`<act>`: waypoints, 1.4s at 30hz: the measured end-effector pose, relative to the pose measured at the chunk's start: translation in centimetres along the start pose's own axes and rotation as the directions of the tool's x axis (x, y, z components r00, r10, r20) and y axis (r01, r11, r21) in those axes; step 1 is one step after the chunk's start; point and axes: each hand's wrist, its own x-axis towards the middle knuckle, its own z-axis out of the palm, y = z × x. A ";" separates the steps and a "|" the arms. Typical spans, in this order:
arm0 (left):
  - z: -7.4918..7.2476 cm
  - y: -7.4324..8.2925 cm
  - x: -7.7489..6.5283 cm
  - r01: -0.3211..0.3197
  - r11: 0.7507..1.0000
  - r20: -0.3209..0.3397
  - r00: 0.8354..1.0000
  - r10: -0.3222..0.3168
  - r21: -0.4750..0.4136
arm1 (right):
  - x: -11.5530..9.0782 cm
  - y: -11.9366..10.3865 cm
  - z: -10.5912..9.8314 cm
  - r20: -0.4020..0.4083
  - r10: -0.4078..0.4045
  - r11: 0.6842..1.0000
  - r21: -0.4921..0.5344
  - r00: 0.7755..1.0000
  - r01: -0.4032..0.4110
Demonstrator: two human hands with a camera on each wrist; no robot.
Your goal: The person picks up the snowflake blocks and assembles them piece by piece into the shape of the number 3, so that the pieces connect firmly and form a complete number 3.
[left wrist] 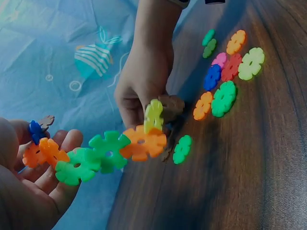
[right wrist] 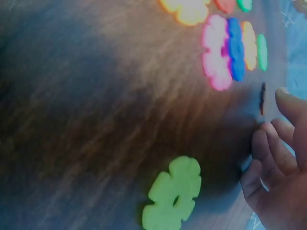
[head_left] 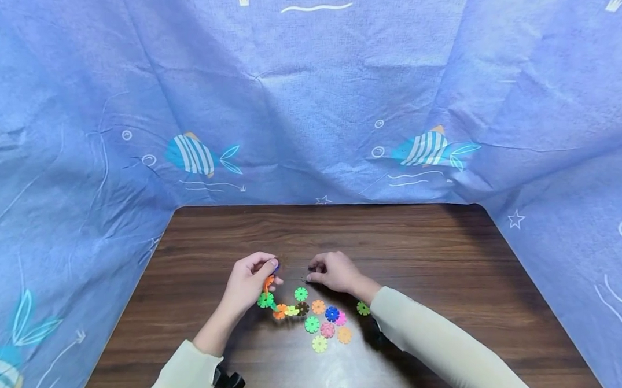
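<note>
A chain of interlocking flower-shaped plastic discs (left wrist: 109, 151) hangs from my left hand (head_left: 250, 279), whose thumb and fingers pinch its blue end disc (left wrist: 36, 132). Orange, green and yellow discs follow along it, with a dark brown disc (head_left: 302, 308) at the far end. My right hand (head_left: 337, 272) hovers low over the table, fingers loosely bent. Just beyond its fingertips is another dark disc (right wrist: 262, 98), seen edge-on in the right wrist view. A gap shows between thumb and fingers, with nothing held there.
Loose flower discs lie on the brown wooden table (head_left: 396, 242): a green one (head_left: 301, 294), a dark blue one (head_left: 332, 313), a yellow one (head_left: 320, 344) and several others. A yellow-green disc (head_left: 363, 308) lies beside the right sleeve. Blue fish-patterned cloth (head_left: 312, 101) surrounds the table.
</note>
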 end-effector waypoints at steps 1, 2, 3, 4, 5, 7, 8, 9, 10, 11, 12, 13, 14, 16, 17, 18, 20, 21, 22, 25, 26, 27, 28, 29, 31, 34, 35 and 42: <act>0.0 -0.1 0.0 0.002 1.000 0.004 1.000 -0.002 0.003 | 0.0 -0.1 0.1 -0.007 0.003 1.000 -0.030 1.000 -0.003; 0.0 -0.1 0.0 0.001 1.000 0.010 1.000 -0.001 0.004 | 0.0 -0.2 0.3 -0.012 0.001 0.999 -0.054 1.000 -0.001; 0.1 -0.1 0.0 -0.005 1.000 0.017 1.000 0.004 0.006 | 0.1 -0.3 0.4 -0.016 0.001 0.997 -0.080 1.000 -0.003; 0.1 -0.1 0.0 -0.010 1.000 0.023 1.000 0.010 0.008 | 0.1 -0.5 0.4 -0.020 -0.001 0.995 -0.102 1.000 -0.002; 0.1 0.0 -0.1 -0.017 1.000 0.030 0.999 0.016 0.008 | 0.1 -0.6 0.5 -0.021 0.002 0.994 -0.112 1.000 -0.004; 0.2 0.0 -0.1 -0.029 1.000 0.040 0.999 0.028 0.010 | 0.1 -0.7 0.5 -0.021 0.011 0.994 -0.113 1.000 -0.013; 0.2 0.1 -0.1 -0.035 0.999 0.044 0.998 0.034 0.011 | 0.1 -0.8 0.5 -0.021 0.013 0.995 -0.103 1.000 -0.015; 0.3 0.1 -0.1 -0.039 0.999 0.045 0.998 0.038 0.016 | 0.1 -0.8 0.4 -0.019 0.019 0.996 -0.086 1.000 -0.020; 0.3 0.1 -0.1 -0.038 0.999 0.044 0.998 0.037 0.021 | 0.1 -0.7 0.3 -0.016 0.027 0.998 -0.059 1.000 -0.028; 0.3 0.2 -0.1 -0.038 0.999 0.043 0.998 0.037 0.022 | 0.2 -0.7 0.2 -0.010 0.034 0.999 -0.032 0.999 -0.035; 0.4 0.2 -0.1 -0.039 0.999 0.041 0.998 0.038 0.026 | 0.2 -0.7 0.1 -0.007 0.038 0.999 -0.005 0.999 -0.038; 0.4 0.2 0.0 -0.040 0.999 0.040 0.998 0.039 0.028 | 0.1 -0.6 0.0 -0.009 0.038 0.999 0.021 0.999 -0.037; 0.5 0.2 0.0 -0.040 0.999 0.039 0.998 0.039 0.031 | 0.1 -0.5 -0.1 -0.011 0.037 0.998 0.050 0.999 -0.036; 0.6 0.2 0.1 -0.039 0.999 0.041 0.998 0.038 0.033 | 0.0 -0.3 -0.4 -0.019 0.041 0.995 0.097 0.999 -0.039; 0.6 0.2 0.1 -0.041 0.999 0.042 0.998 0.040 0.032 | 0.0 -0.3 -0.6 -0.028 0.036 0.993 0.114 0.999 -0.033; 0.7 0.3 0.1 -0.044 0.998 0.044 0.998 0.042 0.033 | -0.1 -0.2 -0.8 -0.041 0.032 0.991 0.134 0.999 -0.026; 0.7 0.3 0.2 -0.046 0.998 0.049 0.998 0.044 0.035 | -0.3 -0.2 -1.2 -0.068 0.030 0.986 0.164 0.997 -0.018; 0.8 0.3 0.2 -0.047 0.998 0.054 0.998 0.045 0.035 | -0.4 -0.2 -1.5 -0.081 0.028 0.984 0.177 0.996 -0.013; 0.8 0.3 0.2 -0.051 0.998 0.058 0.997 0.049 0.035 | -0.5 -0.3 -1.8 -0.096 0.024 0.980 0.197 0.995 -0.005; 0.9 0.5 0.2 -0.064 0.997 0.081 0.995 0.060 0.037 | -0.8 -0.8 -3.2 -0.143 0.016 0.963 0.267 0.990 0.023; 0.9 0.6 0.2 -0.069 0.997 0.089 0.994 0.065 0.036 | -0.9 -1.1 -3.7 -0.155 0.014 0.954 0.297 0.988 0.033; 0.9 0.7 0.2 -0.071 0.997 0.099 0.993 0.067 0.036 | -1.1 -1.4 -4.3 -0.169 0.007 0.945 0.324 0.986 0.049; 0.9 0.7 0.1 -0.069 0.997 0.105 0.992 0.065 0.035 | -1.2 -1.7 -4.9 -0.181 -0.001 0.933 0.354 0.983 0.066; 0.9 0.7 0.1 -0.065 0.997 0.112 0.992 0.060 0.035 | -1.3 -2.1 -5.4 -0.191 -0.010 0.919 0.384 0.981 0.084; 0.9 0.8 0.0 -0.054 0.998 0.125 0.991 0.050 0.032 | -1.6 -2.8 -6.4 -0.209 -0.035 0.897 0.424 0.977 0.122; 1.1 1.1 0.0 -0.034 0.999 0.140 0.990 0.030 0.028 | -1.9 -3.7 -7.6 -0.221 -0.065 0.874 0.457 0.973 0.162; 1.2 1.1 0.1 -0.030 0.999 0.144 0.989 0.026 0.028 | -2.0 -3.9 -7.8 -0.223 -0.076 0.869 0.464 0.972 0.174; 1.4 0.9 0.2 -0.026 0.998 0.156 0.988 0.017 0.057 | -2.3 -4.6 -8.0 -0.211 -0.105 0.849 0.490 0.972 0.198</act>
